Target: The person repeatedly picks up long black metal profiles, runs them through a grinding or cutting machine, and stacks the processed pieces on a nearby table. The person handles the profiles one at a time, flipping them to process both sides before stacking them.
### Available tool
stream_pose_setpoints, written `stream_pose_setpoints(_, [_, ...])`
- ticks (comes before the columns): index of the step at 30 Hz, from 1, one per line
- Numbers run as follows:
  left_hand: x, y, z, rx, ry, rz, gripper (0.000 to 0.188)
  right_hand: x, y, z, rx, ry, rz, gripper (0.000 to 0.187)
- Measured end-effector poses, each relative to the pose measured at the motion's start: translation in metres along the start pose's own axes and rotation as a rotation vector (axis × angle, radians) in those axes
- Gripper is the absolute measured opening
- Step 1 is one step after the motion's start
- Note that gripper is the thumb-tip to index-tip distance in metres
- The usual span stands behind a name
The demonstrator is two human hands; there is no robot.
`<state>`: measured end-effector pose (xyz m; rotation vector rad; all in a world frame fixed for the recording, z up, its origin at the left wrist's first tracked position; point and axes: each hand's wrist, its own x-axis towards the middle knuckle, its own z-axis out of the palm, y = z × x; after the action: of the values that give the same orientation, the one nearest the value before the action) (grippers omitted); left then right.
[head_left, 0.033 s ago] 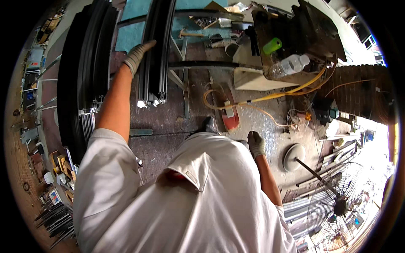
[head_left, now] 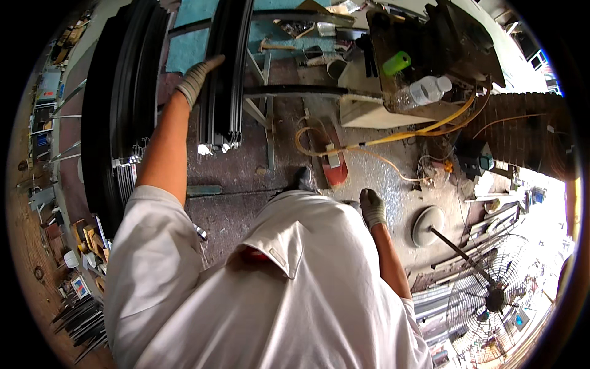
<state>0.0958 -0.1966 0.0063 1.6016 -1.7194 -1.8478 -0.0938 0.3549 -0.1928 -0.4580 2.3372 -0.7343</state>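
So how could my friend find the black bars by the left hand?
Find the two dark rails running left to right near the top. Across them lies a narrow bundle of long black bars. Unlike the wider black stack to its left, it has the gloved left hand reaching over it.

A loose shirt (head_left: 276, 320) of plain pale grey-white cloth covers the near side, with soft folds running down it, a wide short left sleeve (head_left: 161, 230), and a pointed collar flap (head_left: 287, 246) that carries a small narrow strip (a little red (head_left: 253, 253) shows in the shadowed opening just left of it). The gloved left hand (head_left: 198, 80), on the far side, wears greyish knit with ribbed bands and browner fingers, while the gloved right hand (head_left: 372, 208) has darker, dingy fingers and a paler cuff. Farther off, the toe of a dark shoe (head_left: 305, 179) shows beyond the hem.
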Motion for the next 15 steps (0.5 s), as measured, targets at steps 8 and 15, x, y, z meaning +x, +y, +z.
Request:
stream_pose_setpoints(8, [0.022,-0.015,0.002,0.038,0.031,0.036,0.061,-0.015,0.006,0.0,0.012,-0.092,0.043,0.033])
stream_pose_setpoints(15, [0.043,-0.022,-0.007,-0.033,0.024,-0.021,0.08,0.007,-0.023,-0.023,0.199,-0.182,0.035,0.039])
